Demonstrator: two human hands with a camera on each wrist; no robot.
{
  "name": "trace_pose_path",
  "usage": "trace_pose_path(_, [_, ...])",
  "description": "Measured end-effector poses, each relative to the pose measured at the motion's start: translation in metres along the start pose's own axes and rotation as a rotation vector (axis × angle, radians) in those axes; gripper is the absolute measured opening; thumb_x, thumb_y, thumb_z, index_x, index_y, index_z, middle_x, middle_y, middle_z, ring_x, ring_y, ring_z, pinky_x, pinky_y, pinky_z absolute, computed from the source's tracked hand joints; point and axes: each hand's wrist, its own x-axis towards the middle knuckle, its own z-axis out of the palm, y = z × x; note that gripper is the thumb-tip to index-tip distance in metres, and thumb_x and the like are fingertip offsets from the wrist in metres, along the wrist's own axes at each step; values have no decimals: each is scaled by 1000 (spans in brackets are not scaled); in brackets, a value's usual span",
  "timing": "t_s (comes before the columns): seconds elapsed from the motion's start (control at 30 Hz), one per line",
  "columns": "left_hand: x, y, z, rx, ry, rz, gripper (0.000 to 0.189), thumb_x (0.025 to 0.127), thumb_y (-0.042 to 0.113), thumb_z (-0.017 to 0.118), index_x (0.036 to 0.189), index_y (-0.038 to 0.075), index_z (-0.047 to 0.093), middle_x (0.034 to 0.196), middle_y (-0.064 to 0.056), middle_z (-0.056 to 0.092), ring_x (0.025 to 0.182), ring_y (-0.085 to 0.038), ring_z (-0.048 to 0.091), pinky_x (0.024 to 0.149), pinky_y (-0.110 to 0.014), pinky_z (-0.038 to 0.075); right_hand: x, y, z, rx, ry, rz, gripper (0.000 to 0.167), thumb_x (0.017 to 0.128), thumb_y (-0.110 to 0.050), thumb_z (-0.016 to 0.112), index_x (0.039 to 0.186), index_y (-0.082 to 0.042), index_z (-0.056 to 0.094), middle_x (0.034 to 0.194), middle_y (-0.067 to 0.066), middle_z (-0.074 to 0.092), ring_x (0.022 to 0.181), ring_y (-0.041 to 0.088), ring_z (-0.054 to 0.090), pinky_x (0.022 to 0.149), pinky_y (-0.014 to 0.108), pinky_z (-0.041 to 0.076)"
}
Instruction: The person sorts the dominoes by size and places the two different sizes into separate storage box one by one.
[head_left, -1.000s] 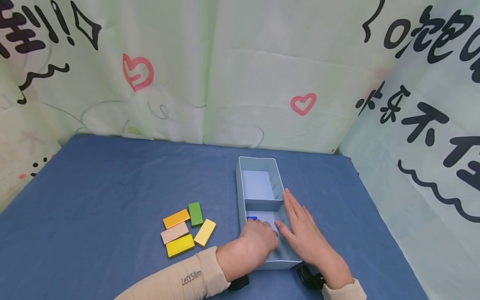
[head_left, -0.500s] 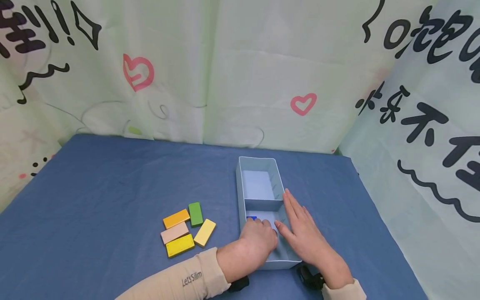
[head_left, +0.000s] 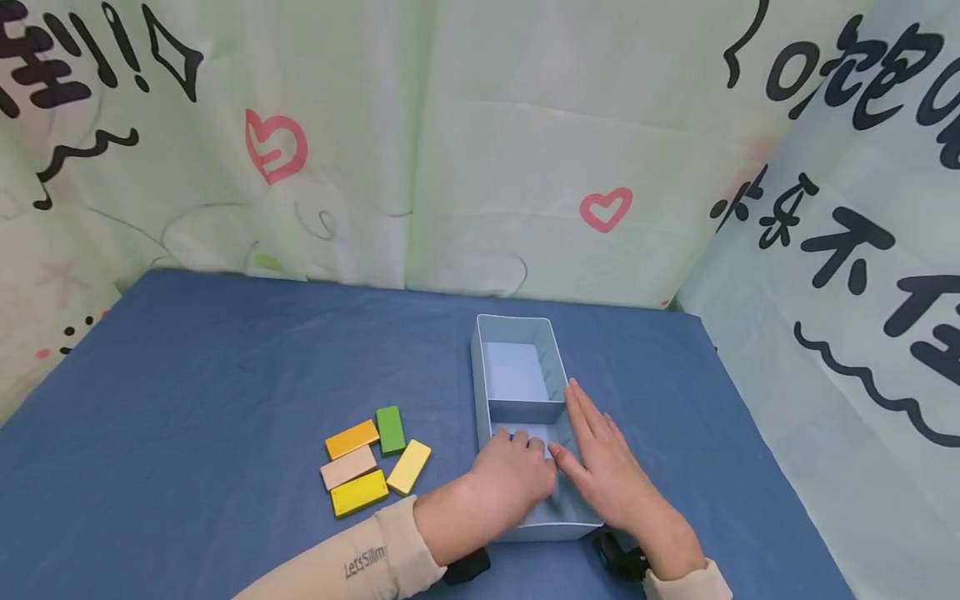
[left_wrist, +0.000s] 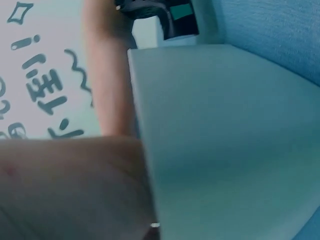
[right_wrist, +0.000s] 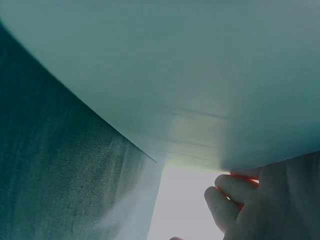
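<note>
A light blue box (head_left: 517, 532) with two compartments stands on the table; its outer wall (left_wrist: 225, 125) fills much of the left wrist view. My left hand (head_left: 516, 473) reaches over the near compartment, fingers curled down inside. A sliver of a blue block (head_left: 512, 436) shows at its fingers, the rest hidden under the hand. Along the box's right side lies my right hand (head_left: 611, 467), fingers straight, touching the rim with the thumb toward the left hand. In the right wrist view, fingertips (right_wrist: 222, 205) show beside the box wall.
Left of the box lie several blocks: orange (head_left: 352, 438), green (head_left: 390, 430), pale yellow (head_left: 409, 467), pinkish beige (head_left: 348, 467) and yellow (head_left: 359, 493). A blue cloth (head_left: 225, 400) covers the table. Printed curtains (head_left: 487, 150) hang behind and at the sides.
My left hand has shifted slightly to the left inside the near compartment, and less of the blue block shows. The right hand and the box have stayed in place.
</note>
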Motion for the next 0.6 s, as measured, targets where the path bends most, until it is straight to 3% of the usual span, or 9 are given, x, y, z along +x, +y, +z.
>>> trace_pose_path(0.23, [-15, -18, 0, -33, 152, 34, 23, 95, 32, 67, 118, 30, 69, 102, 6, 65, 90, -11, 55, 79, -27, 48, -1, -1, -1, 13, -16, 16, 75, 103, -37, 51, 160, -9, 10, 168, 11, 9, 151, 36, 21, 116, 67, 16])
trace_pose_path(0.4, [-26, -32, 1, -56, 200, 51, 28, 93, 37, 68, 119, 26, 66, 109, 5, 64, 96, -12, 54, 86, -25, 48, 0, -1, -1, 19, -20, 21, 75, 103, -37, 50, 160, -8, 9, 167, 11, 9, 151, 36, 21, 115, 67, 16])
trace_pose_path(0.6, [-37, -49, 6, -156, 309, 26, 23, 95, 28, 65, 117, 21, 64, 107, 3, 61, 97, -13, 55, 92, -27, 50, 0, -1, -1, 19, -21, 18, 75, 103, -36, 50, 159, -7, 9, 167, 12, 9, 151, 36, 21, 116, 67, 15])
